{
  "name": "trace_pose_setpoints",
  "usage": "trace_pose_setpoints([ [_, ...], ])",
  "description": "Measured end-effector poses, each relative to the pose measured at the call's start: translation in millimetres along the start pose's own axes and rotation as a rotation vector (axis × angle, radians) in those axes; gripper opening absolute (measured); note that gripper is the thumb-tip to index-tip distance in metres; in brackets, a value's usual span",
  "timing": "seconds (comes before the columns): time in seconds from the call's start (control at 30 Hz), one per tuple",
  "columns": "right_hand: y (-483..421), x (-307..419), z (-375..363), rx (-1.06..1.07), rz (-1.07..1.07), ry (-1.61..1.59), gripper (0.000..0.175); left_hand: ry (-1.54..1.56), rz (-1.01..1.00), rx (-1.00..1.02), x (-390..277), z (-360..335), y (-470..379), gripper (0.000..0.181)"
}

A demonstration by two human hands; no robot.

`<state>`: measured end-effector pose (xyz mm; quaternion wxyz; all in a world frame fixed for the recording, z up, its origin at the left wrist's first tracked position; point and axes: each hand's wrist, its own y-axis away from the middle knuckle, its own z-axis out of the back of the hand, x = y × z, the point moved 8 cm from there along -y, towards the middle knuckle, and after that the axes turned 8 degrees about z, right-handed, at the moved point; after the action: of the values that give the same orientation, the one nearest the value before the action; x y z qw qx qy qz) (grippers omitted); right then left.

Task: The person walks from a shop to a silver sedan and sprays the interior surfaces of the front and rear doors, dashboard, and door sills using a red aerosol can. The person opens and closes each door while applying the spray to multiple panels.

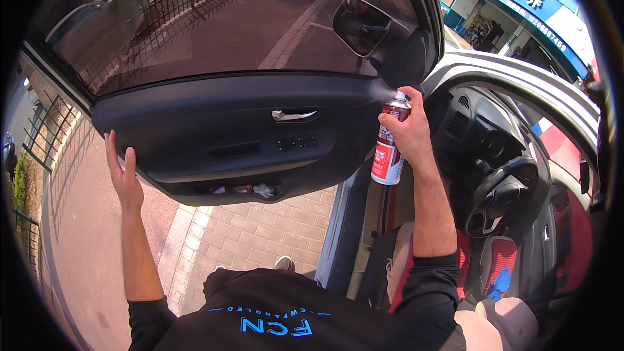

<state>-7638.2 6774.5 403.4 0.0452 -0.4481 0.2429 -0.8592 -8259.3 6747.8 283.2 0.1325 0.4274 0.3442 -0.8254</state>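
My right hand (409,131) grips a red and white aerosol can (386,156), its index finger on the white nozzle. A pale mist leaves the nozzle towards the upper front part of the black car door panel (234,141). My left hand (126,175) is raised at the panel's far edge, fingers spread and holding nothing; whether it touches the door is hard to tell. Between the hands, the panel bears a silver inner door handle (294,115) and window switches (296,143). Small items, one like crumpled clear plastic (263,190), lie in the door pocket.
Above the panel are the door window and the side mirror (361,25). At right stand the car's door frame, steering wheel (502,195) and red and beige seats, with a blue cloth (500,284) on one. Paving (273,224) lies below, a metal fence (48,126) at left.
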Motion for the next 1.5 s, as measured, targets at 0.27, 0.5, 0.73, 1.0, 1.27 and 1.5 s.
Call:
trace_pose_setpoints([
  [0.27,25,95,-145,0.151,0.018,-0.097,0.069,0.237,0.075,0.025,42,54,-72,0.078],
  [0.5,64,217,-306,0.292,0.126,-0.251,0.067,0.375,0.159,0.227,68,83,-94,0.087],
  [0.73,109,317,-429,0.272,0.484,-0.171,0.07,0.632,0.189,0.285,80,91,-83,0.08],
  [1.0,140,249,-384,0.092,0.479,-0.078,0.068,0.553,0.192,0.228,118,100,-51,0.084],
  [1.27,119,68,-161,-0.397,0.028,0.198,0.065,0.442,0.36,0.189,196,120,-4,0.095],
  [1.5,146,103,-261,-0.213,0.358,0.099,0.069,0.496,0.317,0.312,152,99,-2,0.098],
])
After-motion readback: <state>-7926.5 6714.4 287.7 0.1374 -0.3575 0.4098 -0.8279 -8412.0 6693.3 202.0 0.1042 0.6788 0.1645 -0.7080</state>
